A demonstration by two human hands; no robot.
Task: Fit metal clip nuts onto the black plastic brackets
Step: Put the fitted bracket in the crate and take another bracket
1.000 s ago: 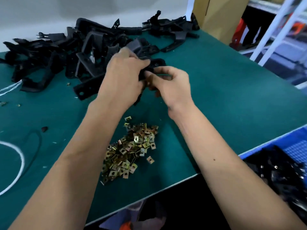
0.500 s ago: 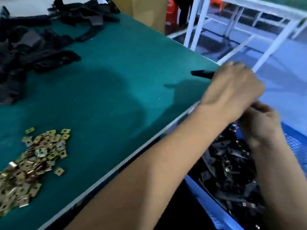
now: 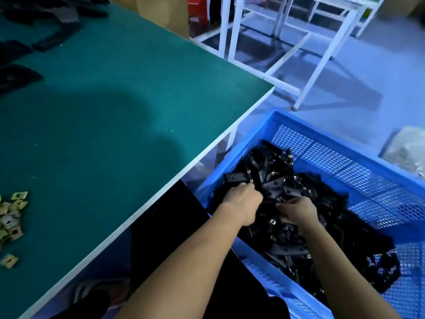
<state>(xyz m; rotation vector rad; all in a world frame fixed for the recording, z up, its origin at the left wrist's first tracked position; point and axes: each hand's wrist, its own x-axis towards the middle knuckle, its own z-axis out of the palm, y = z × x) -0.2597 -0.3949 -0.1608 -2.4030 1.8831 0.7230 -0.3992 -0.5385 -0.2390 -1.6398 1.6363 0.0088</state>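
Black plastic brackets, many already carrying small metal clips, lie heaped in a blue mesh crate on the floor beside the workbench. Both hands reach down into the heap: the left hand has its fingers curled among the brackets at the top of the pile, and the right hand is curled in just beside it; whether either actually grips a piece cannot be told, since the fingertips are buried in black parts. Half a second ago the hands were still above the crate's edge, the left holding a black bracket level with the table rim; a second ago they worked together over the bench, above the loose clip nuts. The view has since swung right and down. The brass-coloured clip nuts now sit at the far left edge, on the green table mat, well apart from the hands. Unfitted black brackets lie blurred at the table's far left. Beyond the bench stand white metal frames on a pale bluish floor, with a cardboard box at the table's far corner.
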